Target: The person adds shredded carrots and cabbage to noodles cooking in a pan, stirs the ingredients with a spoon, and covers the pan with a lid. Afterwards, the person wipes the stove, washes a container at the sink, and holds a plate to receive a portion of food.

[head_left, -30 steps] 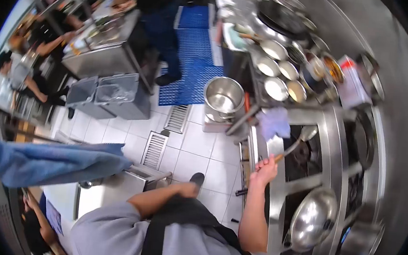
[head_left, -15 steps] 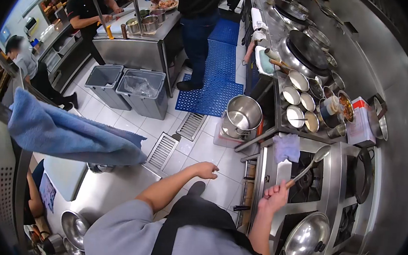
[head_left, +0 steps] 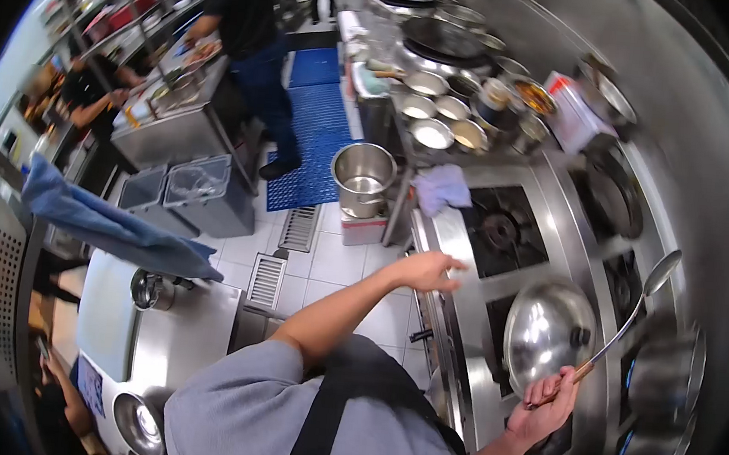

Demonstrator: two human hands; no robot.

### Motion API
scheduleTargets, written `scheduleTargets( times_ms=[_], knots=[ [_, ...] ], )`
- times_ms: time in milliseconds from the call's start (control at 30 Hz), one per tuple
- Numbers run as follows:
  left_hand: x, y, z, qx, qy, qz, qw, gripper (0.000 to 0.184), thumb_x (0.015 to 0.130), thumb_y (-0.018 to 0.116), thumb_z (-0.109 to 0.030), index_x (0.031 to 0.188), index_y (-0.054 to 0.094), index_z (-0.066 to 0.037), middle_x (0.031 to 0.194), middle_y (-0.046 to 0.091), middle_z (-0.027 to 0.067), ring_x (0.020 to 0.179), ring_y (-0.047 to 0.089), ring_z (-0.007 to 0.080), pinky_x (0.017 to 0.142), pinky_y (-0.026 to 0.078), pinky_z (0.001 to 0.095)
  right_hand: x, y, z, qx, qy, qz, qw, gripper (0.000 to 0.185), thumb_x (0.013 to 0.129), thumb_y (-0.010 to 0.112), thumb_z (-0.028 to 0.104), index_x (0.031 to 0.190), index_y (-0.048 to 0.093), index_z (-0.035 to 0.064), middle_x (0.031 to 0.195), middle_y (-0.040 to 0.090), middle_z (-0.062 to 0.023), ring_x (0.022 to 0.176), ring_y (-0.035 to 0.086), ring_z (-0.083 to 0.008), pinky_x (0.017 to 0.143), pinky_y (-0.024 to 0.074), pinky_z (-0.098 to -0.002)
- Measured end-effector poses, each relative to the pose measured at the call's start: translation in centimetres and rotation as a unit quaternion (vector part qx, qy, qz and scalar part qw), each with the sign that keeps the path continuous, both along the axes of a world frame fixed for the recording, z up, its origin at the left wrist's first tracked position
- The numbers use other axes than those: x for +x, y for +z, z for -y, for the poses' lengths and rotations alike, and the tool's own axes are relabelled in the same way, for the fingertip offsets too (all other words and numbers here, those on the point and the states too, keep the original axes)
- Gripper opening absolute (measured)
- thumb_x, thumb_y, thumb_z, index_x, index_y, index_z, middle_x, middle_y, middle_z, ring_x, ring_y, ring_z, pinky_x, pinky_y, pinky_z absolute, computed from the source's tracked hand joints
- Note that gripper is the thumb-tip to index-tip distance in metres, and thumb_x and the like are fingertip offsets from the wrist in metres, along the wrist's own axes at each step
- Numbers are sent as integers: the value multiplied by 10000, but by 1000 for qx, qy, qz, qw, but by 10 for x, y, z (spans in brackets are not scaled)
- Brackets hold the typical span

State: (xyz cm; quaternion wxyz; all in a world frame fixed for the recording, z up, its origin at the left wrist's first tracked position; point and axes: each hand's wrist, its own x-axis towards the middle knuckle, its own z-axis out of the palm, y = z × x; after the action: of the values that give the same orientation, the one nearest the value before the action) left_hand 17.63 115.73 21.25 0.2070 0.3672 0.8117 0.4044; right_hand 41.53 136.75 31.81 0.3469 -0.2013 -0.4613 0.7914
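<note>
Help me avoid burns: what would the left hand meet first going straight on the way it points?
Probably the stove's steel top, though depth is unclear: the left hand may pass above it.

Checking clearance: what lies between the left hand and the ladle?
In the head view, steel stovetop, then the lid, between left hand and ladle.

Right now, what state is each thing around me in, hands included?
Left hand: empty, fingers open
Right hand: closed around the ladle
Ladle: held, bowl end free
Domed lid: dome up
Bare burner: no flame visible
Tall pot: uncovered
Grey bins: uncovered
Purple cloth: crumpled
Blue towel: draped
</note>
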Motion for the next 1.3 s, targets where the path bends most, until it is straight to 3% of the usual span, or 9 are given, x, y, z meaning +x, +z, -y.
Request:
scheduleTargets(
  times_ms=[100, 233, 367, 600, 667, 967, 1100, 1133, 1300],
  knots=[
    [2, 21, -77, 131, -35, -156, 978, 467, 922, 647, -304, 1329, 613, -76, 1290, 636, 180, 1146, 641, 321, 982, 508, 400, 65, -15, -50, 29, -53, 48, 997, 216, 1059, 504, 265, 1033, 560, 58, 632, 395, 39, 454, 326, -47, 400, 275, -220],
    [25, 87, -168, 144, -81, -152, 974, 432, 862, 695, -259, 1227, 666, -28, 1214, 669, 185, 1099, 656, 324, 946, 521, 390, 139, -35, -84, 5, -161, 127, 979, 247, 1050, 527, 292, 1015, 592, 56, 608, 398, 35, 448, 333, -42, 393, 265, -217],
    [55, 103, -260, 2, -93, -195, 976, 499, 875, 687, -283, 1319, 630, -63, 1270, 646, 200, 1088, 671, 326, 956, 520, 386, 192, -51, -105, -39, -196, 126, 972, 259, 1046, 537, 285, 969, 599, 46, 607, 425, 31, 452, 342, -40, 400, 266, -209],
    [112, 53, -380, -74, -197, -294, 932, 524, 829, 724, -299, 1266, 642, -22, 1234, 617, 244, 1153, 611, 383, 999, 493, 429, 246, -71, -120, -81, -233, 153, 957, 265, 1029, 570, 308, 968, 598, 51, 628, 411, 39, 483, 350, -33, 409, 251, -206],
    [120, 43, -395, -205, -184, -374, 886, 450, 814, 733, -262, 1178, 669, -6, 1229, 600, 242, 1134, 604, 405, 988, 502, 458, 252, -75, -124, -87, -234, 155, 956, 265, 1029, 571, 307, 968, 598, 51, 634, 407, 40, 494, 356, -32, 410, 250, -205],
    [80, 18, -414, -224, -233, -361, 875, 372, 798, 674, -173, 1102, 643, 40, 1131, 660, 299, 1058, 661, 422, 929, 533, 467, 255, -85, -122, -49, -262, 183, 946, 273, 1043, 546, 306, 968, 586, 46, 635, 391, 40, 506, 358, -30, 413, 264, -205],
    [58, 18, -416, -133, -235, -339, 901, 359, 795, 656, -247, 1042, 689, 11, 1026, 697, 266, 1027, 665, 413, 927, 520, 465, 241, -84, -110, -57, -282, 198, 937, 271, 1044, 541, 303, 994, 592, 42, 634, 390, 37, 507, 354, -31, 416, 273, -205],
    [49, 28, -412, -130, -259, -420, 860, 379, 786, 667, -264, 1079, 705, -26, 1015, 702, 254, 1006, 671, 411, 920, 526, 465, 237, -81, -105, -46, -293, 206, 933, 271, 1042, 546, 299, 1003, 598, 36, 635, 388, 38, 510, 352, -29, 420, 277, -205],
    [-50, 101, -384, -49, -186, -356, 914, 512, 756, 741, -401, 1134, 719, -56, 1031, 732, 185, 983, 703, 341, 892, 546, 417, 212, -72, -86, -44, -324, 203, 923, 277, 1047, 540, 286, 981, 618, 28, 624, 385, 47, 508, 352, -26, 425, 262, -206]
  ],
)
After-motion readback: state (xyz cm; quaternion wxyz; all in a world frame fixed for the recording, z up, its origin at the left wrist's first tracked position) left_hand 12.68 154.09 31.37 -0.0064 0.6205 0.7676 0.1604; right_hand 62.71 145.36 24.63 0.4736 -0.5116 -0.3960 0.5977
